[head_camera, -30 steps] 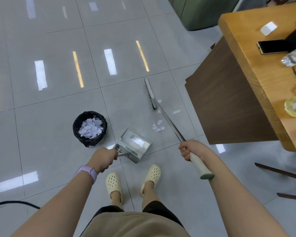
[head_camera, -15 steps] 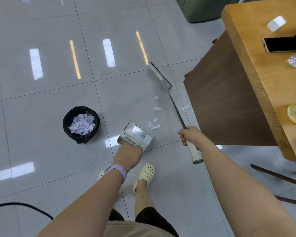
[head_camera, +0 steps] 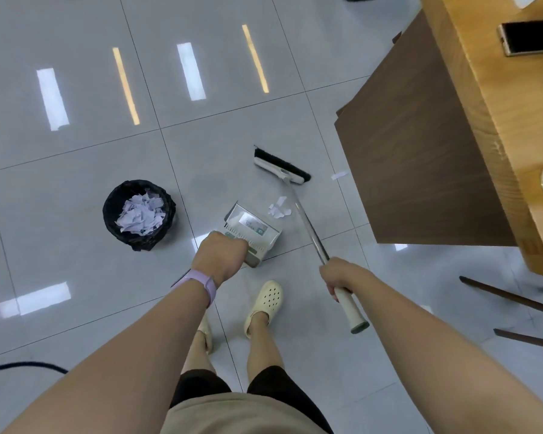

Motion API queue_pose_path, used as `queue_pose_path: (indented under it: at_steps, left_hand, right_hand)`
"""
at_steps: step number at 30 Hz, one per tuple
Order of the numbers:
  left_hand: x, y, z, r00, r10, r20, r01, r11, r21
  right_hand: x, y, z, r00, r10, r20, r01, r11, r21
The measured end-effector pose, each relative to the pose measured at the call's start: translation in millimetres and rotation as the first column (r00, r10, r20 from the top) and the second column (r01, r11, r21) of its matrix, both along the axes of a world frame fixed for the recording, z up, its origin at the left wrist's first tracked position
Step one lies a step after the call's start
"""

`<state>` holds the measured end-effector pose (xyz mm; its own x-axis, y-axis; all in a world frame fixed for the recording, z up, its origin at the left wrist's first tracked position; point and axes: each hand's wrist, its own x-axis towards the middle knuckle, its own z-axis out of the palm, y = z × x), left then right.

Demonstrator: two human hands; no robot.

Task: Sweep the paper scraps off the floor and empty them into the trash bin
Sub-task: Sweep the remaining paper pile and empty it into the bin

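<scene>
Cream grip: right hand (head_camera: 337, 275) clenched round the broom (head_camera: 308, 220) where handle sleeve meets metal shaft.
Left hand (head_camera: 221, 256): wrapped round the dustpan (head_camera: 253, 228) handle, pan mouth facing away.
Paper scraps (head_camera: 279, 208): just beyond the pan mouth, beside the shaft.
Broom head: past the scraps, on the floor (head_camera: 76, 158).
Stray scrap (head_camera: 339, 175): right of the head.
Trash bin (head_camera: 139, 214): left of the pan, holding scraps.

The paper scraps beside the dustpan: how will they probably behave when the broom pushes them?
The paper scraps look thin and curled, so probably very light and apt to scatter. On the glossy floor they may slide easily toward the dustpan.
</scene>
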<state>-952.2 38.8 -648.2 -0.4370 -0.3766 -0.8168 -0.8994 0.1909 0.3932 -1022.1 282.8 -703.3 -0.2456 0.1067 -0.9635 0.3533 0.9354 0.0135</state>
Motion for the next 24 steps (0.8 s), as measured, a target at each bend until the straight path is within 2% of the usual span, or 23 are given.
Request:
queue_pose_path:
  at_steps: [1,3,9,13,18,24]
  left_hand:
    - [0,1,-1,1.000,-0.009,0.000,0.009,1.000,-0.006]
    - [0,0,-2,1.000,-0.017,-0.010,0.017,1.000,0.000]
    - [6,-7,-3,0.994,-0.108,-0.017,0.108,0.994,0.006]
    - [10,-6,-2,0.998,-0.052,-0.027,0.053,0.998,0.025]
    - [18,-11,-3,0.998,-0.062,-0.026,0.063,0.998,0.023]
    - [18,-13,-2,0.984,-0.174,-0.026,0.175,0.984,0.019]
  right_hand:
    - [14,8,4,0.996,0.041,0.077,-0.042,0.999,0.023]
    - [43,24,14,0.986,0.000,0.166,0.001,1.000,-0.005]
    - [81,47,62,0.923,-0.333,0.192,0.357,0.927,-0.114]
    - [101,65,88,0.889,-0.419,0.185,0.447,0.882,-0.149]
    - [90,75,96,0.832,-0.552,0.048,0.552,0.818,-0.164]
    - [17,81,59,0.772,-0.605,-0.194,0.582,0.796,-0.167]
